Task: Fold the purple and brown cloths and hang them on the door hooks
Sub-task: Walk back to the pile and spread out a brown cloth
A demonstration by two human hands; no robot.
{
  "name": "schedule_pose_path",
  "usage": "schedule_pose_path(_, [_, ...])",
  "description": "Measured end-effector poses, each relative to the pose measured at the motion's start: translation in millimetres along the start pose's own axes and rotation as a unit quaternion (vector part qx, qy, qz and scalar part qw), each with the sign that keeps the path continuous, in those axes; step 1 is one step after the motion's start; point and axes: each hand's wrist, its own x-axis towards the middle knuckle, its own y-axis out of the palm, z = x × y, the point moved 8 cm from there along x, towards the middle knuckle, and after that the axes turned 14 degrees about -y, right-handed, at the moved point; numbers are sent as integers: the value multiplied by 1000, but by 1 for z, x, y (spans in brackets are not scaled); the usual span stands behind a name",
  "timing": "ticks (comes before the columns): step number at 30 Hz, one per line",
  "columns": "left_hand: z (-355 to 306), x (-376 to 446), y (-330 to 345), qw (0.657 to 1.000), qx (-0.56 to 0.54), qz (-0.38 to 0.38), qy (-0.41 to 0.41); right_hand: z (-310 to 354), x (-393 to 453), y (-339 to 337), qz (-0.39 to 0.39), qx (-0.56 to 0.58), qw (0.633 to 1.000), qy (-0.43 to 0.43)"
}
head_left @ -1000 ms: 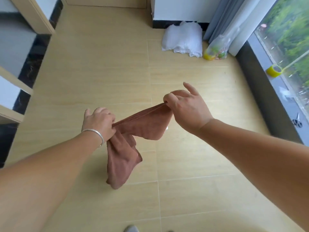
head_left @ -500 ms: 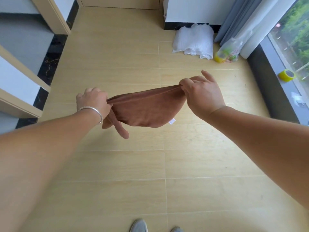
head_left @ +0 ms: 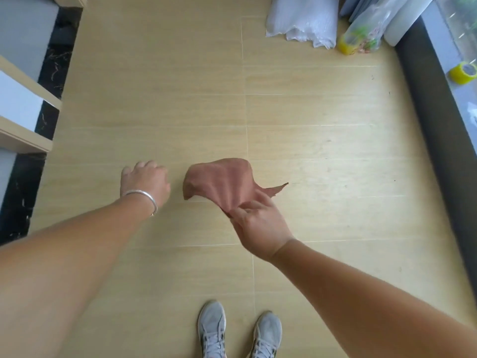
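The brown cloth (head_left: 224,183) billows in the air above the floor in the middle of the head view. My right hand (head_left: 258,223) pinches its near corner between thumb and fingers. My left hand (head_left: 144,180), with a silver bangle on the wrist, is a short way left of the cloth, apart from it, its fingers curled under and holding nothing. No purple cloth and no door hooks are in view.
Pale wood-look floor (head_left: 322,140) lies all around. A white plastic bundle (head_left: 302,19) and a clear bag (head_left: 364,34) lie at the far right by the curtain. A yellow tape roll (head_left: 463,73) sits on the window sill. White shelves (head_left: 20,104) stand at left. My grey shoes (head_left: 238,332) are below.
My left hand has let go of the brown cloth and moved away left. The right hand swung the cloth down and toward me. The camera has tilted down to show my shoes.
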Motion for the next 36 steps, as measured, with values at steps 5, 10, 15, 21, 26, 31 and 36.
schedule_pose_path(5, [0,-97,112,992,75,95,20,45,-54,145,190,124,972,69])
schedule_pose_path(10, [-32,-177,214,982,54,176,42,-2,-131,227,250,62,959,114])
schedule_pose_path(15, [-101,-212,313,976,30,203,71,-74,-167,291,290,-33,949,121])
schedule_pose_path(21, [-209,-229,425,957,-26,202,204,-164,-187,376,373,-151,913,67])
schedule_pose_path(26, [-239,-201,514,974,-39,203,91,-231,-180,443,365,-211,905,60])
schedule_pose_path(31, [-233,-194,548,984,-98,121,82,-269,-163,476,299,-245,921,52])
schedule_pose_path(36, [-215,-166,526,964,-196,19,177,-267,-150,463,200,-222,952,65])
